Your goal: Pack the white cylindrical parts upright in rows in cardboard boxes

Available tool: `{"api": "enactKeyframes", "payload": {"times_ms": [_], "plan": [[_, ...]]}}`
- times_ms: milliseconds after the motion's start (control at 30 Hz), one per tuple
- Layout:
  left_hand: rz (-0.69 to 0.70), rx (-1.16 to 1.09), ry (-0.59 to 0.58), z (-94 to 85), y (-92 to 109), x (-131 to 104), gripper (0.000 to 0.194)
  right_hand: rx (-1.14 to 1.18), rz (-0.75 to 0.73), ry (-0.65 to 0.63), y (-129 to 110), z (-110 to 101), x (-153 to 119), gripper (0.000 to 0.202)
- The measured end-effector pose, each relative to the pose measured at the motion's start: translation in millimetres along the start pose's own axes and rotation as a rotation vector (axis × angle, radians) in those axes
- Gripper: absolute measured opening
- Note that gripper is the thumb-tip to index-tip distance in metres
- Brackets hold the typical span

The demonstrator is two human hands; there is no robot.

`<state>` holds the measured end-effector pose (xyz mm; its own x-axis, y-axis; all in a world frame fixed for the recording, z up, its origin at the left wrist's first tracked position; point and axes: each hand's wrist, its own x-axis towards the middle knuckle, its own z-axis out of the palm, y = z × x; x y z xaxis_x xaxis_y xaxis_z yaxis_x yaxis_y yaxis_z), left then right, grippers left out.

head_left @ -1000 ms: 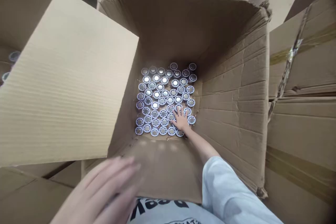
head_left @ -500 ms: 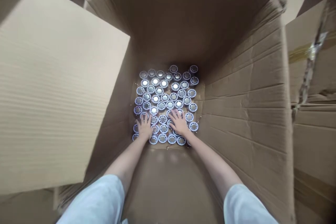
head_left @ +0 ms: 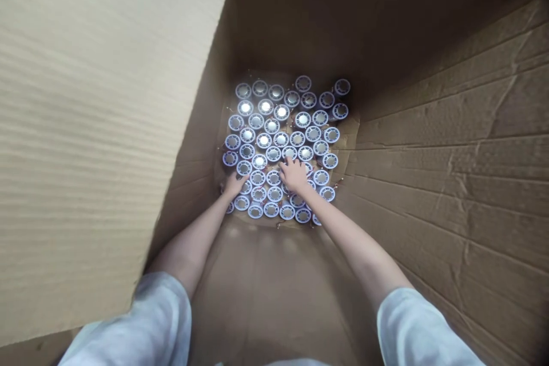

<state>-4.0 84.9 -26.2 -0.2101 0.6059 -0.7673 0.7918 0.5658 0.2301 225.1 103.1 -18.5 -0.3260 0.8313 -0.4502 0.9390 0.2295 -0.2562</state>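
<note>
Fingers [head_left: 295,164] lie among round parts [head_left: 281,139] standing upright, face-up

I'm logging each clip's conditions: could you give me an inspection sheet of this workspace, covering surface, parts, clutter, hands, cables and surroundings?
Surface: floor of a deep, creased cardboard box, largely covered.
Job's things: many round parts with silver centres and pale slotted rims, in uneven rows with some gaps.
Clutter: nothing seen.
Hands: left hand at the near left edge of the parts; right hand over parts right of centre, fingers bent; grip on either unclear.
Cables: thin wires among the parts and beyond their edges.
Surroundings: large cardboard flap at left.
</note>
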Motion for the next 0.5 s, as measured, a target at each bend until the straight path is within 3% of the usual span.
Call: {"api": "enactKeyframes", "payload": {"times_ms": [167,233,367,500], "plan": [[0.058,0.082,-0.001,-2.9,-16,-3,0.051,0.028,0.048,0.148,-25,10,-29,0.049],[0.082,0.144,-0.061,-7.7,-29,-5,0.064,0.027,-0.106,0.104,-39,19,-50,0.050],[0.242,0.235,-0.191,-19.3,-48,-6,0.091,0.021,-0.578,-0.110,-59,48,-85,0.055],[0.273,0.262,-0.159,-23.2,-47,-8,0.075,-0.003,-0.673,-0.170,-65,71,-93,0.042]]}}
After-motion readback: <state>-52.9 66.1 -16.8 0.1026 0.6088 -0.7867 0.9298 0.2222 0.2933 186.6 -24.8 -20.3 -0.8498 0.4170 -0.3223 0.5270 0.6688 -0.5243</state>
